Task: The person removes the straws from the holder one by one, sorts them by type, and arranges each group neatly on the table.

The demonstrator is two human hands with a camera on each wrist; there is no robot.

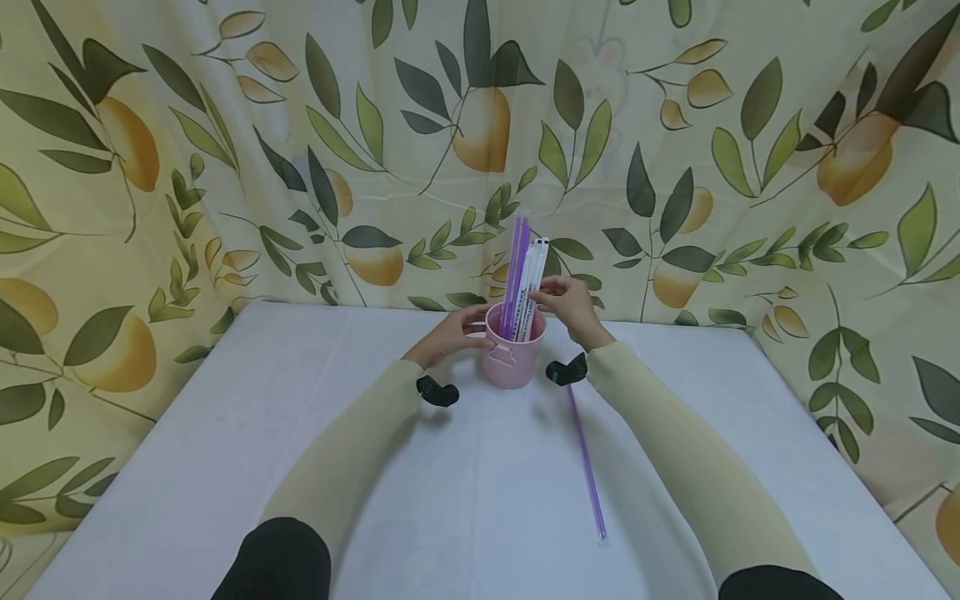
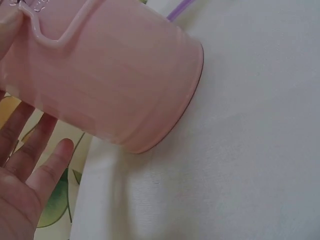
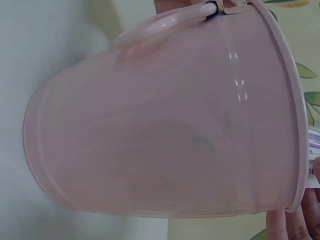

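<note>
A small pink bucket (image 1: 512, 373) with a side handle stands upright near the table's back edge. In it lean several thin purple sticks (image 1: 517, 250) and several white sticks (image 1: 535, 265) with dark printing. My left hand (image 1: 453, 335) holds the bucket at its left side near the rim, thumb in front and fingers behind. In the left wrist view the thumb (image 2: 7, 32) lies by the handle (image 2: 55, 42). My right hand (image 1: 572, 307) is at the right rim, its thumb and fingers pinching the white sticks. The right wrist view shows their printed label (image 3: 313, 170) beside the fingers.
One purple stick (image 1: 587, 467) lies on the white table (image 1: 480, 500), right of the middle and below the right wrist. A patterned curtain (image 1: 285, 208) with leaves and fruit hangs close behind the table. Black straps with small devices (image 1: 437, 392) sit on the wrists.
</note>
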